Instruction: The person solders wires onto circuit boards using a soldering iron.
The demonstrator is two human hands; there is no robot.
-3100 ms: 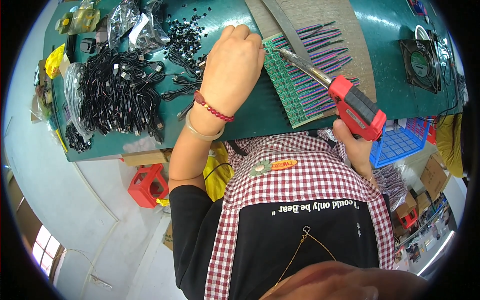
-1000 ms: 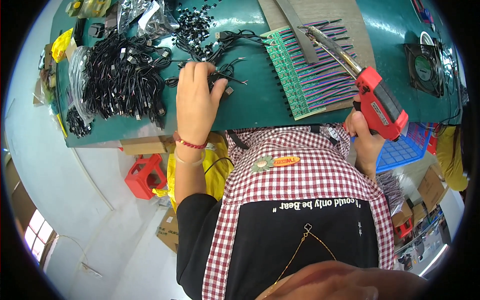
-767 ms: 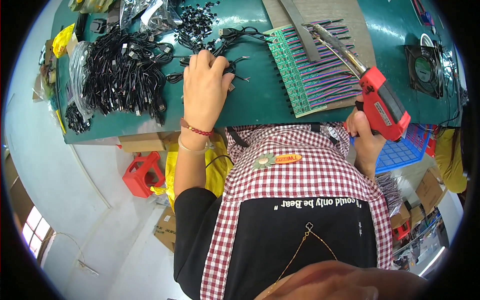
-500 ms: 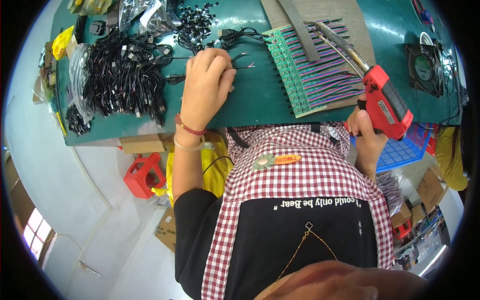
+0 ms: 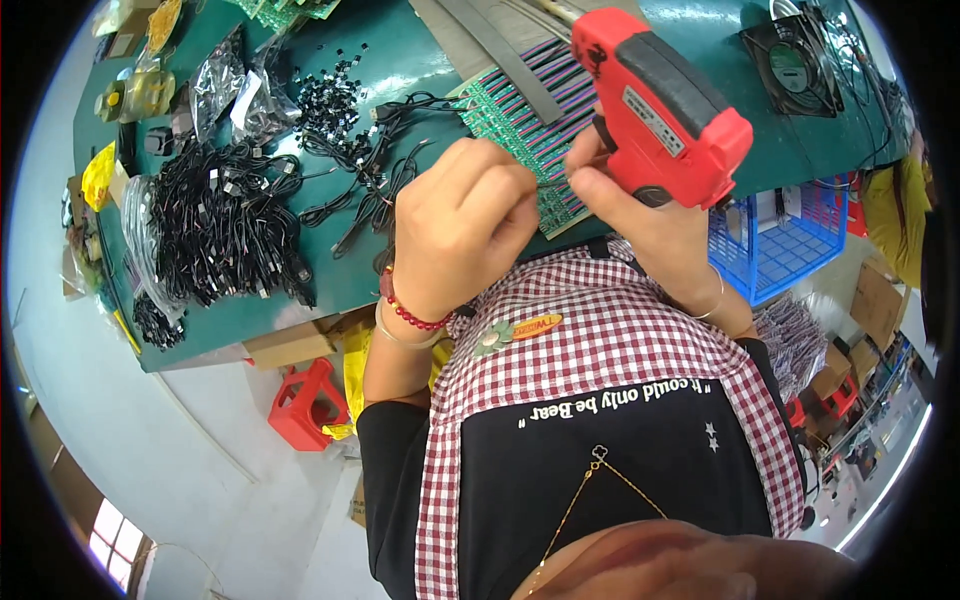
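My right hand (image 5: 650, 230) grips a red and black soldering gun (image 5: 665, 105), raised over the near edge of the bench, its metal barrel pointing up and left. Beside it, my left hand (image 5: 460, 225) is closed, knuckles up. A thin black cable (image 5: 552, 183) seems to run from its fingers toward my right fingertips; the pinch itself is hidden. Beyond the hands lies a panel of green circuit boards (image 5: 490, 118) with rows of coloured wires. A flat grey metal bar (image 5: 505, 62) rests across those wires.
Bundled black USB cables (image 5: 235, 215) cover the left of the green bench (image 5: 400, 55). Behind them are small black connectors (image 5: 330, 105) and clear plastic bags (image 5: 265, 105). A black fan (image 5: 790, 65) stands at the right. Below are a blue basket (image 5: 790, 240) and a red stool (image 5: 305, 405).
My left hand has come right and nearer, away from the loose cables. My right hand has lifted the soldering gun leftward, so both hands are now close together. The view has also shifted.
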